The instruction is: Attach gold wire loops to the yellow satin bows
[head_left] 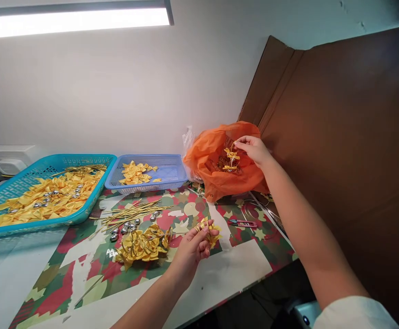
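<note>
My left hand [195, 244] is closed around several yellow ribbon bows [213, 232] with gold cord loops, just above the table. My right hand [252, 148] pinches the gold cord of a bow ornament [231, 155], which hangs at the mouth of an orange plastic bag [216, 183]. More ornaments show inside the bag, partly hidden. Left of my left hand lies a pile of yellow bows with gold loops [143, 246]. Behind that pile are small silver bells [127, 227] and a bundle of gold ties [134, 212].
A teal basket [82, 212] at the left holds yellow bows, bells and gold ties. Next to it, a blue basket [172, 171] holds fewer bows. Pink-handled thread snips [243, 223] lie near the bag. A large cardboard sheet [339, 137] stands along the right.
</note>
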Tool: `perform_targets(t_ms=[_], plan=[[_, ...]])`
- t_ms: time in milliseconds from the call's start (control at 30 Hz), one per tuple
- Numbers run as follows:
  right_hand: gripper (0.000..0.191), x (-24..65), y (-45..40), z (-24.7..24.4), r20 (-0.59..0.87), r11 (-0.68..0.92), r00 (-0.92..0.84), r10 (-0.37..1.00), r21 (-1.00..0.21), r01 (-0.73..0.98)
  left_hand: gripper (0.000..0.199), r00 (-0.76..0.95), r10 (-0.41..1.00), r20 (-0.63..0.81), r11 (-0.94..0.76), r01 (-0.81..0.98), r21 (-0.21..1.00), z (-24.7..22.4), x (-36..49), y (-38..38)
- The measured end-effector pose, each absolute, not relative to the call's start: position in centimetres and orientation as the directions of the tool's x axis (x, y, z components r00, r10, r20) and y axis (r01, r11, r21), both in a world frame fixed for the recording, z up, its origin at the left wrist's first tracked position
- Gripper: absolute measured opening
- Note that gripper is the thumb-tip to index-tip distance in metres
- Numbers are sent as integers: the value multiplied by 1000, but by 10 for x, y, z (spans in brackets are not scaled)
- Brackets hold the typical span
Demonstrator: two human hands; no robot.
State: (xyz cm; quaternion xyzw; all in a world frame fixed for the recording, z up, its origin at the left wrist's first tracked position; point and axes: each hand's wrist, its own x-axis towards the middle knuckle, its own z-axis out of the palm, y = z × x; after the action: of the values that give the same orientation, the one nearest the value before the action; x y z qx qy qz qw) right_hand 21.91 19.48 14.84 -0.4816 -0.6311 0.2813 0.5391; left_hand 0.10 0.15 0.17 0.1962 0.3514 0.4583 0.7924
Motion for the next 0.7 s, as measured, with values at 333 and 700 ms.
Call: perform_targets(t_ms=[333,700], plan=[[20,231,230,119,450,298,195,871,-801,519,64,336,861,-381,508,-583,634,2,1,3],[20,235,237,105,486,294,225,844,-772,564,57,337,864,-374,503,-595,626,0,1,2]])
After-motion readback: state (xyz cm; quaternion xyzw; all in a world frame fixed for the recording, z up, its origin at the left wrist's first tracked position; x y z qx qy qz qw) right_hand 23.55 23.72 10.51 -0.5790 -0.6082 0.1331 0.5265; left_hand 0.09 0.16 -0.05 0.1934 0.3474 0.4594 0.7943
